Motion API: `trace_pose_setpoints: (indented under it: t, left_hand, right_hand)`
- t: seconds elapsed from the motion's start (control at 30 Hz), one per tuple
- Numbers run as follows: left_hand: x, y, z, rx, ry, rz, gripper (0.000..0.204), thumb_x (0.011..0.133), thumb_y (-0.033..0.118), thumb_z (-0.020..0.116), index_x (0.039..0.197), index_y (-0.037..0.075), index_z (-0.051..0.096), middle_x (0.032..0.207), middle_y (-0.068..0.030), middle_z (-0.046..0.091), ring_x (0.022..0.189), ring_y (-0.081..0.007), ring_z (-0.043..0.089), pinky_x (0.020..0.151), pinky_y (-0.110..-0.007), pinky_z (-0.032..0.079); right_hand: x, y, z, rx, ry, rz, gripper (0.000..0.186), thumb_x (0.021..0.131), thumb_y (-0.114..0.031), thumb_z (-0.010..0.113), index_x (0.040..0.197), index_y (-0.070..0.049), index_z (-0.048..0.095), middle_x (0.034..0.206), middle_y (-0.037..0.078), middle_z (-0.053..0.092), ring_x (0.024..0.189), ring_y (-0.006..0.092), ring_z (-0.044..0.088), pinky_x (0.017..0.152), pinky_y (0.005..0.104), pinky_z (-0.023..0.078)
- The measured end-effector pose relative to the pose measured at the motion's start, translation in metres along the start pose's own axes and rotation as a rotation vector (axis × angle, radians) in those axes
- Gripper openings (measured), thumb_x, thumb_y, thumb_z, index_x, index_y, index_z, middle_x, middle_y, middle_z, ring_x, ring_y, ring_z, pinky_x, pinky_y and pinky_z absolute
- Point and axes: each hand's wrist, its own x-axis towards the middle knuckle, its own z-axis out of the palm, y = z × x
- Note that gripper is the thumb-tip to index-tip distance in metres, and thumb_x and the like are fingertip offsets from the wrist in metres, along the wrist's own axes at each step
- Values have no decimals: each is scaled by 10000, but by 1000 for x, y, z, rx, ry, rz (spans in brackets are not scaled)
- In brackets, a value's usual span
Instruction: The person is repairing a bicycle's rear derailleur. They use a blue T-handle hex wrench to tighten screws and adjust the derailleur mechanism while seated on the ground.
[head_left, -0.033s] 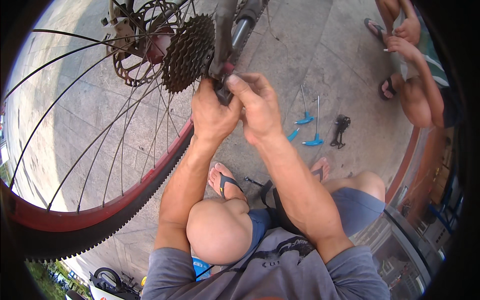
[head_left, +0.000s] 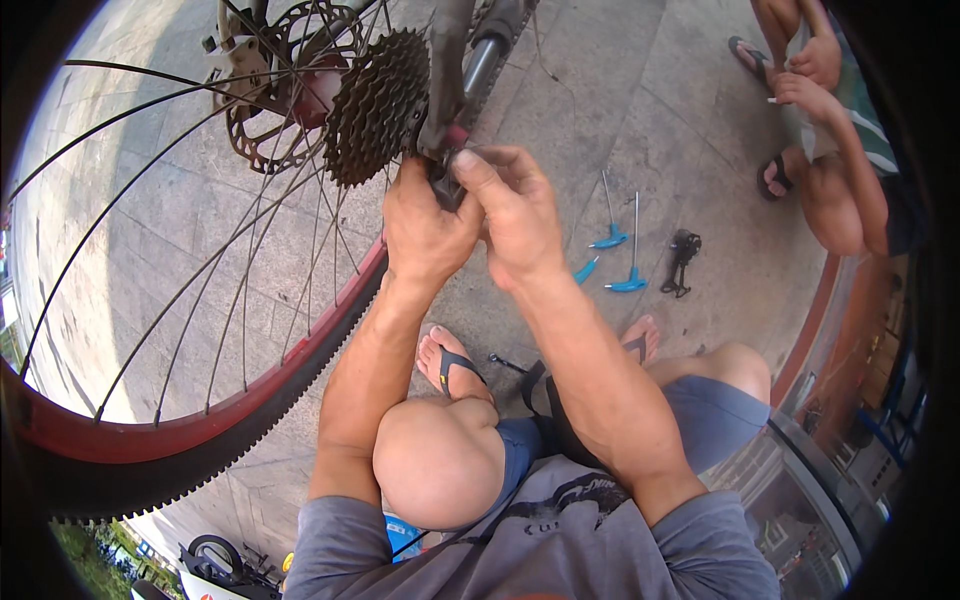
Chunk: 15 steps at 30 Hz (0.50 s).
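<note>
Nothing visibly shifted: left hand (head_left: pixel 428 226) and right hand (head_left: pixel 520 220) pinch a dark metal part (head_left: pixel 446 187) at twelve o'clock, seemingly adjusting; next needs steadiness.

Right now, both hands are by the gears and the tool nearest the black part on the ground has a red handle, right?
Not red: in the head view, the tool nearest the black part has a blue handle. The left hand and right hand are by the gears.

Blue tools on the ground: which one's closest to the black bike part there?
The blue tool with the longest visible shaft, its handle lowest in the picture, is closest to the black bike part. The other two tools lie farther left.
</note>
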Motion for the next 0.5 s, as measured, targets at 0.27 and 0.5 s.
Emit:
trace_pose_setpoints:
  t: [0.27,0.5]
  left_hand:
    - [3,4,-5,-52,-46,-16,435,839,214,746,1152,-35,574,952,-116,695,874,-183,664,801,-308,516]
    - [5,3,2,-83,-54,4,402,886,169,701,1195,-42,555,1029,-83,651,922,-144,606,847,-280,478]
  right_hand:
    - [-1,-8,-29,-248,55,-202,490,1001,-397,532,1265,15,534,1154,127,604,981,208,619,814,333,536]
    - [67,-15,-207,-314,813,-202,336,991,-292,519,1099,18,592,1019,147,644,847,244,642,739,369,528]
